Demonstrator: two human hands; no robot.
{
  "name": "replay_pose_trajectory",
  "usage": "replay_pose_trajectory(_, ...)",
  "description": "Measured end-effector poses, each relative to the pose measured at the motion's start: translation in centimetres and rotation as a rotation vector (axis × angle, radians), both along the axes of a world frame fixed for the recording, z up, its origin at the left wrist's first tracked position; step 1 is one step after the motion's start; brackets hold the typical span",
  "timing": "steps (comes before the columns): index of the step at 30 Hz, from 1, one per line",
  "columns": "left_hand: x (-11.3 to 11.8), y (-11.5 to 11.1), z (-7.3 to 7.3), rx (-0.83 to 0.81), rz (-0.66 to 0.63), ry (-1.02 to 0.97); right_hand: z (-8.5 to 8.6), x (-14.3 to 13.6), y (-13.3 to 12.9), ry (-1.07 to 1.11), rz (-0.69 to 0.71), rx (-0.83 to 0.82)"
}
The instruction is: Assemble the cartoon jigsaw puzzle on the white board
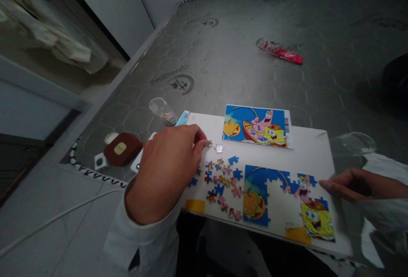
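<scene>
My left hand (170, 168) reaches over the left of a white board (280, 200), thumb and forefinger pinched on a small puzzle piece (209, 143). Close to these fingertips another puzzle piece (219, 148) lies with its pale back up. Several loose puzzle pieces (219, 179) are scattered below. A partly joined puzzle (256, 213) has a burger and blue background at left and a yellow cartoon figure (315, 219) at right, with a gap in its lower middle. At its upper right edge rests my right hand (366, 185), fingertips together beside a blue-edged piece, nothing visible in them.
A picture card (256, 126) lies at the board's back. Behind its left corner is a clear container (164, 112) with small pieces. A brown case (123, 148) sits left, a transparent round lid (355, 143) right, and a red wrapper (280, 52) farther back on the grey mat (232, 69).
</scene>
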State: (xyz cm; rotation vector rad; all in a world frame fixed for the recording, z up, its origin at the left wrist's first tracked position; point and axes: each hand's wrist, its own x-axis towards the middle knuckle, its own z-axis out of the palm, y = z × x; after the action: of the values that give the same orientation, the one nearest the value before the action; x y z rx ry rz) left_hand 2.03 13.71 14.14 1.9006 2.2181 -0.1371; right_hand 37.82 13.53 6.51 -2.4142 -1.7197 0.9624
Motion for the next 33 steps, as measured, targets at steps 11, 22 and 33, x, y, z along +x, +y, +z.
replay_pose_trajectory(11, -0.1, 0.1, -0.2, -0.005, -0.033, -0.084, -1.6, 2.7, 1.8, -0.039, 0.045, -0.152)
replay_pose_trajectory(22, -0.1, 0.2, -0.6, -0.04, -0.03, -0.07, -1.8, 3.0, 2.1, -0.069, 0.011, -0.324)
replay_pose_trajectory(33, -0.3, 0.3, -0.8, -0.1, -0.033, -0.098, -0.7, 1.4, 1.6, -0.064, 0.011, -0.223)
